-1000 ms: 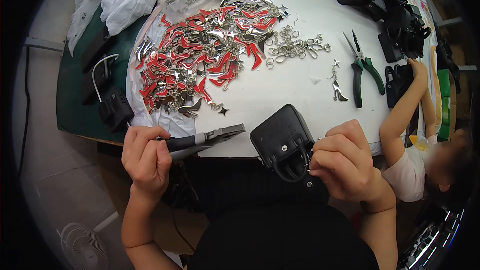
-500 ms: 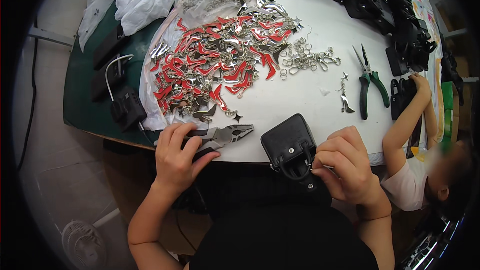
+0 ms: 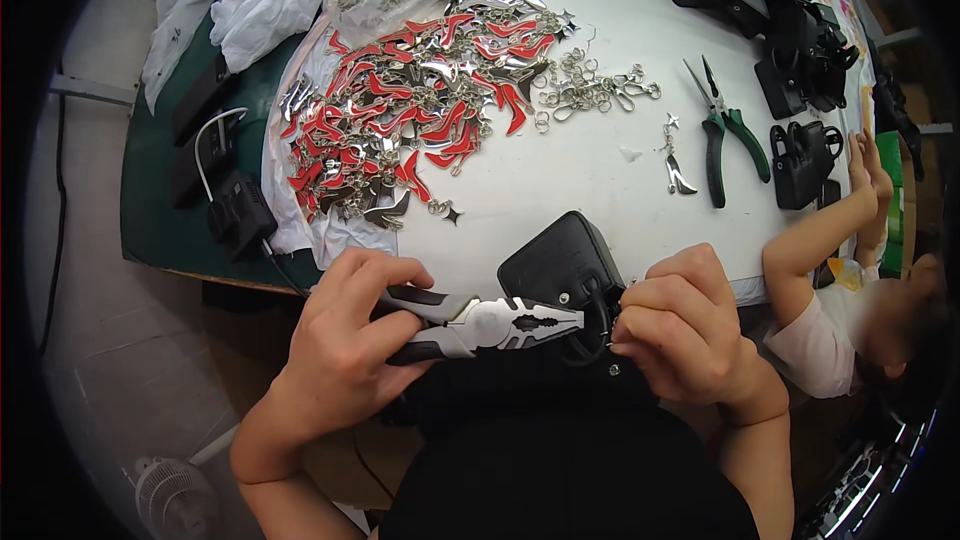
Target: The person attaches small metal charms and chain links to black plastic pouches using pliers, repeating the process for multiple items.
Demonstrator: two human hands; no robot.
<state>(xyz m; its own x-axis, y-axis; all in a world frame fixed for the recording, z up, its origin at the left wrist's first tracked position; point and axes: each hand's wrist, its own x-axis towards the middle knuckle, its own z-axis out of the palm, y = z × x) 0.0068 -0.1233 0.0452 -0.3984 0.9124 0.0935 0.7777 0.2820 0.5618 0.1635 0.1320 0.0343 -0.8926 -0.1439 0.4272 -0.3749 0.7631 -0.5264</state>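
Two pliers (image 3: 488,323), one fan (image 3: 175,498)

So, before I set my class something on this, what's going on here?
A person's left hand holds grey-and-black metal pliers, their tip close by the looped handle of a small, boxy black bag. The right hand pinches a tiny piece beside that handle, too small to make out. The bag is at the near edge of a white-topped table, near a heap of red and silver shoe-shaped metal charms. Green-handled long-nosed pliers lie to the right, and beyond them are another person's hands.

White-covered table (image 3: 580,170); shoe charms (image 3: 392,123); green-handled pliers (image 3: 717,123)
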